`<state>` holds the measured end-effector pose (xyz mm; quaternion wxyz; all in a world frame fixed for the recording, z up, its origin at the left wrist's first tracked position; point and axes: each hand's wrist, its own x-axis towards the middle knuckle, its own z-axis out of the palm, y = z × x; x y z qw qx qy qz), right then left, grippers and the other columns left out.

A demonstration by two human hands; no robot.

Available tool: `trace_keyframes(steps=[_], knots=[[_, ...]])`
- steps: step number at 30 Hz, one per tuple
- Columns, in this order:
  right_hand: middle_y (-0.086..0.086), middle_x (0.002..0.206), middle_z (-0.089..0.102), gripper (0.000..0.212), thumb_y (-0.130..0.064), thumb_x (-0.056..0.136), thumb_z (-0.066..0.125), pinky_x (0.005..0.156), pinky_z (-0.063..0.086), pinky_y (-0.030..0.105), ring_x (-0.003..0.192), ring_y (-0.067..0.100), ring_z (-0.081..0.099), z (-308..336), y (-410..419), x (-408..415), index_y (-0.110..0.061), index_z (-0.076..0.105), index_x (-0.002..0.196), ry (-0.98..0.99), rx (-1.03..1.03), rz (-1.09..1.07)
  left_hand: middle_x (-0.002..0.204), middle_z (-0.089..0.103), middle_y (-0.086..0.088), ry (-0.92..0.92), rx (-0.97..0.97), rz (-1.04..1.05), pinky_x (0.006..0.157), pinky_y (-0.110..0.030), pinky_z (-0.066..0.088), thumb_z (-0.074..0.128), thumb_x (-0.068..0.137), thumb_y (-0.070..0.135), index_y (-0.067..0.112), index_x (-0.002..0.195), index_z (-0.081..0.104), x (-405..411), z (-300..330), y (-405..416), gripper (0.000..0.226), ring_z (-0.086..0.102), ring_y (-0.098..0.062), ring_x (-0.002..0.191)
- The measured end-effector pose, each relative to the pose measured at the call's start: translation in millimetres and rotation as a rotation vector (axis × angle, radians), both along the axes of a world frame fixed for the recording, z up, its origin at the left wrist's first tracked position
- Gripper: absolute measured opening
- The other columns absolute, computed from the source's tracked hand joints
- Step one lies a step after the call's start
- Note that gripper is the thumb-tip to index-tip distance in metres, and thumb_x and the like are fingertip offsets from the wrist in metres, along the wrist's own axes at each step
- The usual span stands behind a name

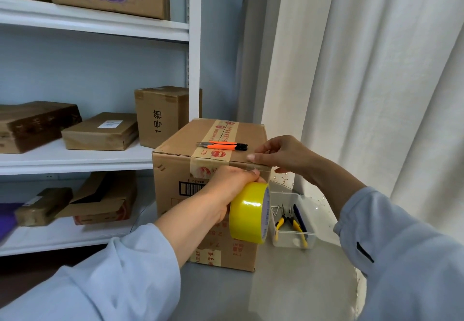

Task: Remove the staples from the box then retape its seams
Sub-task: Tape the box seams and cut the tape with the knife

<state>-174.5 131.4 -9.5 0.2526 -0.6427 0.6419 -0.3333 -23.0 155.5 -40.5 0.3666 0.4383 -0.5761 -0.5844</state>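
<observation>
A brown cardboard box (175, 180) with printed tape down its middle stands on a grey table. My left hand (226, 190) grips a yellow tape roll (248, 212) against the box's front face, just below the top front edge. My right hand (278, 154) presses its fingertips on a strip of clear tape along that edge, near the box's right corner. Orange-handled snips (223, 146) lie on the box's top.
A clear plastic bin (293, 239) with yellow-handled pliers (288, 221) sits right of the box. White shelves (75, 162) with several cardboard boxes stand on the left. A white curtain (376, 82) hangs on the right.
</observation>
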Motion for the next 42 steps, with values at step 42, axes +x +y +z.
trace_keyframes(steps=[42], knots=[[0.007,0.096,0.071,0.031,-0.03,0.092,0.061,0.07,0.051,0.025,0.084,0.018,0.065,41.5,-13.1,36.6,-0.002,0.068,0.104,0.241,-0.015,0.185,0.078,0.07,-0.002,0.025,0.141,-0.103,0.08,-0.028,0.05,0.06,0.091,0.017,0.013,0.079,0.071,17.7,-2.2,-16.7,0.017,0.063,-0.018,0.076]])
